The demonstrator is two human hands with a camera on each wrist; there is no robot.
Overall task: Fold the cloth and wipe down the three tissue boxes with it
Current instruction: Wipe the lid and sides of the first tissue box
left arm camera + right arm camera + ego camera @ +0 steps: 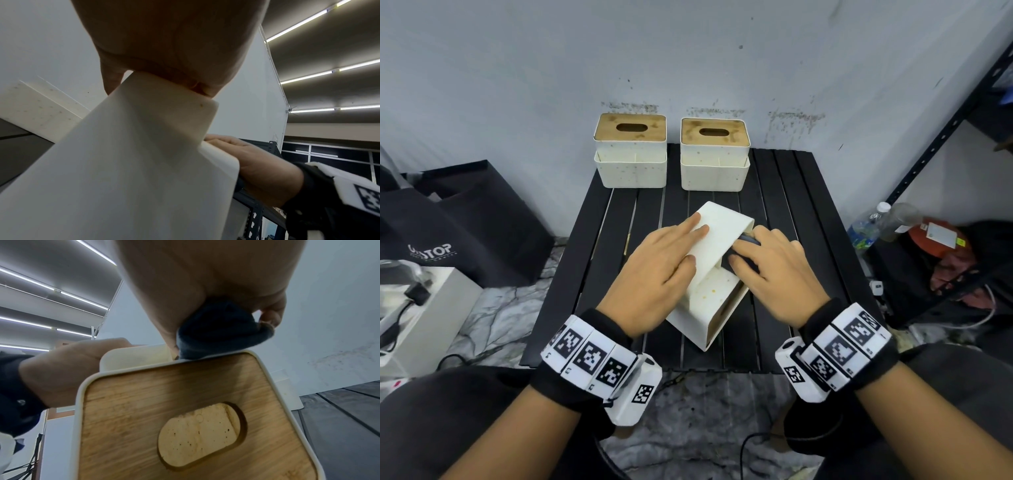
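Observation:
Two white tissue boxes with wooden lids, one on the left (631,164) and one on the right (715,168), stand upright at the back of the black slatted table (791,205). The third tissue box (717,291) lies tipped on its side mid-table, its wooden lid (185,402) facing my right wrist. My left hand (674,253) rests on it with fingers laid straight across the upper face, palm (174,48) on a corner. My right hand (763,263) grips a bunched dark cloth (218,331) and presses it on the box's edge by the lid.
A black bag (465,222) and a white case (424,308) sit on the floor to the left. On the right are a dark metal rack (945,137) and plastic bottles (866,226). The wall stands right behind the back boxes.

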